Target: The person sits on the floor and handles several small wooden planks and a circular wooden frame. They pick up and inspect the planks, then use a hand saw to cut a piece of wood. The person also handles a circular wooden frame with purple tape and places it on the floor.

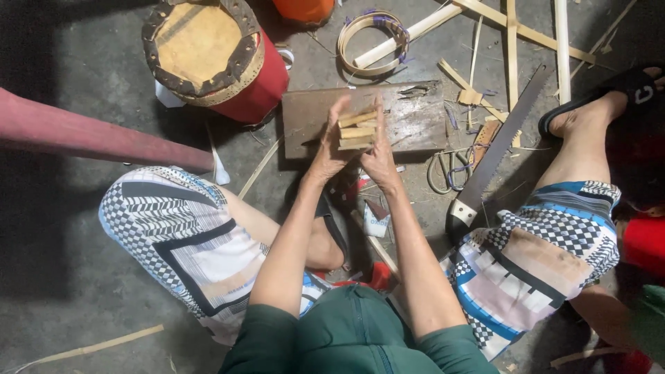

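Observation:
A small bundle of short bamboo pieces [357, 129] is pressed between my two palms above a brown wooden board [415, 125] on the floor. My left hand [328, 145] holds the bundle's left side with fingers stretched upward. My right hand [380, 154] closes on its right side, thumb pointing up. I sit low with my knees spread, in patterned shorts.
A hand saw [495, 156] lies right of the board. A red drum-like stool [215, 59] stands at the upper left. A coiled bamboo strip [370, 41], long bamboo slats [512, 34], loose cord [447, 170] and scraps litter the concrete floor. My sandalled foot [589, 111] rests at the right.

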